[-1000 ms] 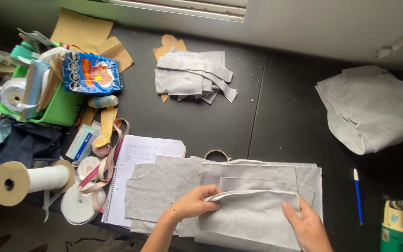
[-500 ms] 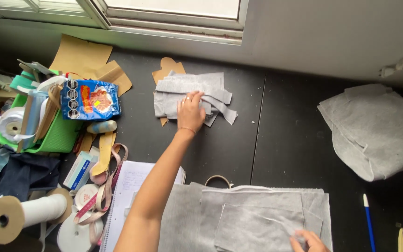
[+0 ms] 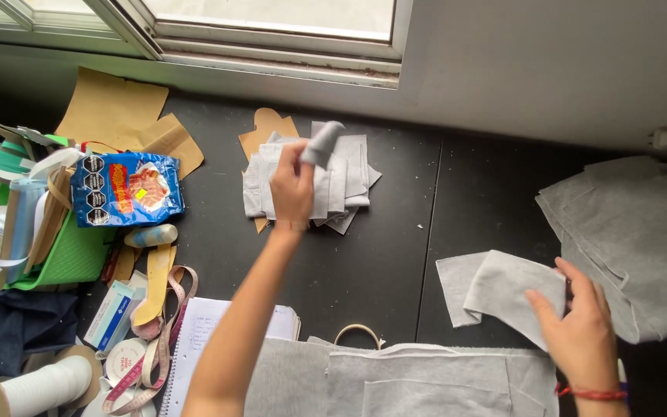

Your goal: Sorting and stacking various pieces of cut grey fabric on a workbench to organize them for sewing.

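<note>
Nearest, a folded grey fabric piece [image 3: 515, 289] is pressed flat by the right hand [image 3: 577, 328], right of the grey panel [image 3: 395, 378]. Beyond the panel, a grey strip [image 3: 322, 144] is pinched by the left hand [image 3: 293, 185] above the stack [image 3: 310, 185]. One layer only should be lifted, the rest left squared.

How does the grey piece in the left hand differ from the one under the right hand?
The strip in the left hand is narrow and lifted above the stack, pinched at one end; the patch under the right hand is broader and lies on the black table. The strip looks curled; the patch is partly folded, its corner held down by the fingers. Both are the same pale grey fabric.
</note>
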